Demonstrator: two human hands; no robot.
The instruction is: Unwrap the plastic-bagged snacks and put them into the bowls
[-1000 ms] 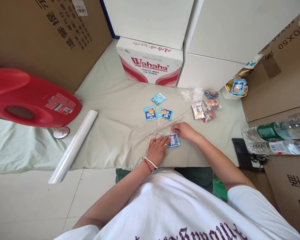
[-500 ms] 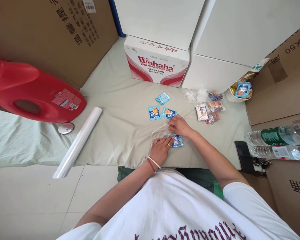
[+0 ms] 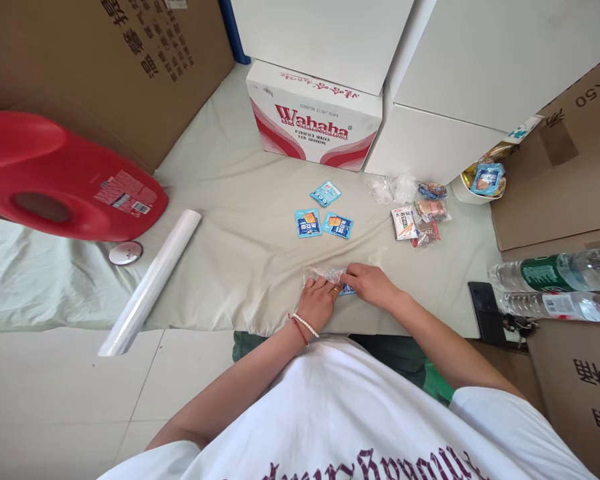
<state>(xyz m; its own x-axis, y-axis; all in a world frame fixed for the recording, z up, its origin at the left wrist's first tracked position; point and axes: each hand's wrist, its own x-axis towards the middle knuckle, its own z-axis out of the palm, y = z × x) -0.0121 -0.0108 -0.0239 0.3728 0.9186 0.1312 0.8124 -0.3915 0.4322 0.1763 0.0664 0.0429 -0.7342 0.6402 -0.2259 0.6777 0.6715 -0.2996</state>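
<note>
A blue snack packet (image 3: 348,289) lies near the table's front edge, mostly hidden by my hands and by clear plastic film (image 3: 324,273) folded over it. My left hand (image 3: 318,304), with a ring and bracelets, rests flat on the film and the packet's left side, fingers stretched out. Curled fingers of my right hand (image 3: 371,285) pinch the film over the packet; the fingertips are partly hidden. Just beyond are more blue snack packets: one at the left (image 3: 308,223), one at the right (image 3: 338,225) and one farther back (image 3: 325,194).
Right of these lie a white snack packet (image 3: 404,223), other wrapped snacks (image 3: 432,211) and crumpled clear plastic (image 3: 392,189). A roll of film (image 3: 153,280) and a red jug (image 3: 80,180) are at left. Bottles (image 3: 550,272) and a phone (image 3: 487,312) lie at right; a Wahaha carton (image 3: 315,123) stands behind.
My right hand has drawn the film's far edge toward me and down over the packet, which is now more covered. The left hand stays nearly in place.
</note>
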